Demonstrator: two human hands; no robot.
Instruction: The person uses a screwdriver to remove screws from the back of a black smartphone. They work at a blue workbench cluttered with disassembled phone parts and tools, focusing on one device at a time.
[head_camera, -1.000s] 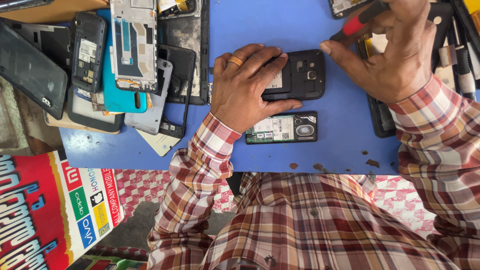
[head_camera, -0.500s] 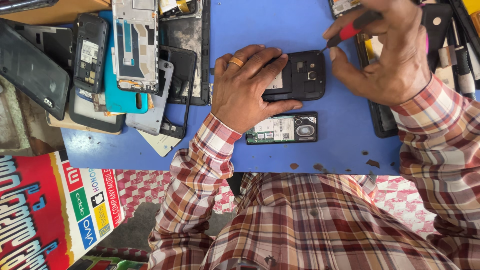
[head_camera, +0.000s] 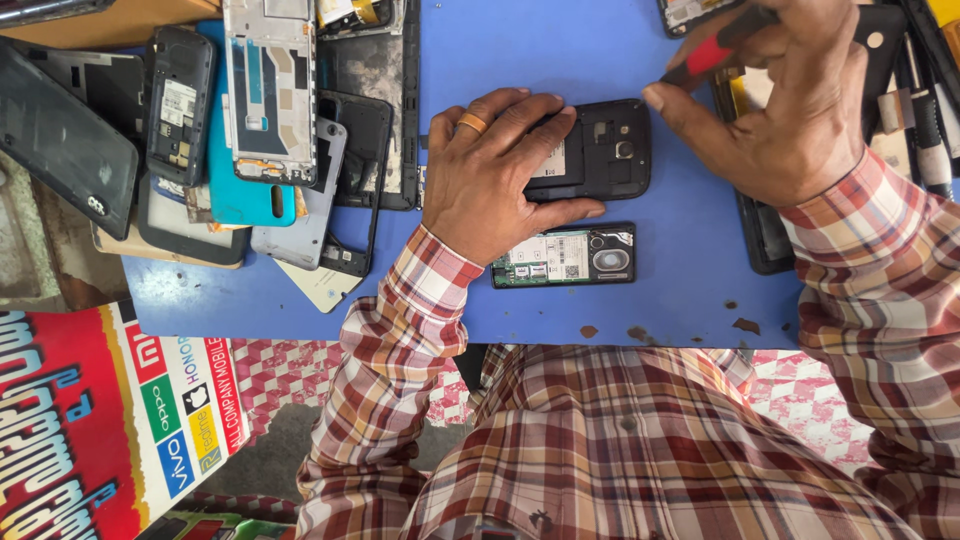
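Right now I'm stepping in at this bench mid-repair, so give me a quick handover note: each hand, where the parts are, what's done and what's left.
Left hand: flat on the opened black phone body, pinning it to the blue table.
Right hand: grips a red-and-black-handled screwdriver, its tip hidden, beside the phone's right end.
Green circuit board with camera ring: lies loose just below the phone.
Done: back cover off, insides exposed.
Left: likely work on the phone body with the screwdriver.
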